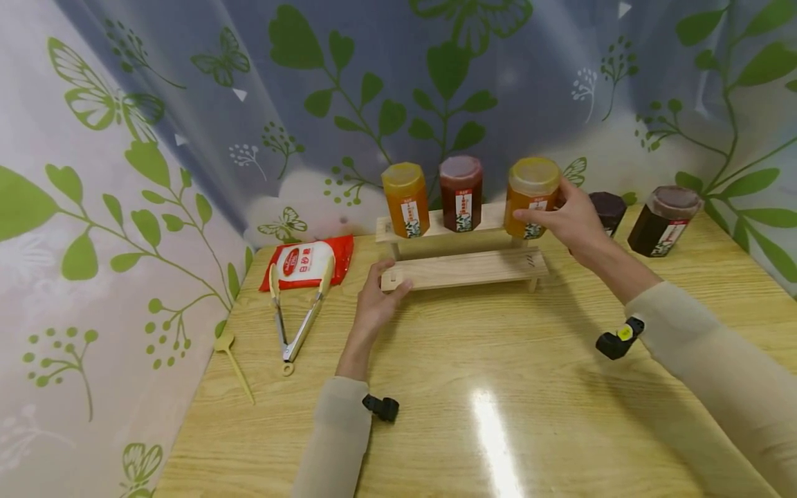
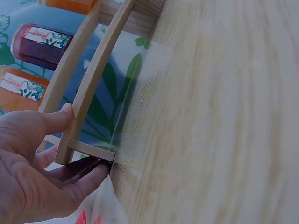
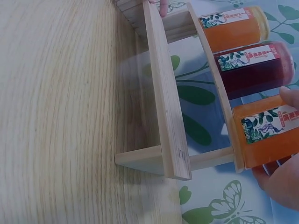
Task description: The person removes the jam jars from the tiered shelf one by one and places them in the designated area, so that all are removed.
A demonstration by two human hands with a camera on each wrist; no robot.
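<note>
A two-step wooden rack (image 1: pixel 463 270) stands on the table, and my left hand (image 1: pixel 376 304) grips the left end of its lower step. In the left wrist view, the thumb of my left hand (image 2: pixel 42 163) lies on the board with fingers beneath it. My right hand (image 1: pixel 575 218) holds an orange jar with a yellow lid (image 1: pixel 533 200) at the right end of the upper step. In the right wrist view that jar's base meets the upper board. Left of it on the same step stand a dark red jar (image 1: pixel 461 194) and another orange jar (image 1: pixel 406 200).
Two dark jars, one partly behind my right hand (image 1: pixel 607 211) and one farther right (image 1: pixel 665 221), stand on the table. To the left lie a red and white packet (image 1: pixel 305 263), tongs (image 1: pixel 301 328) and a yellow spoon (image 1: pixel 235 363). A patterned curtain (image 1: pixel 349 104) hangs behind.
</note>
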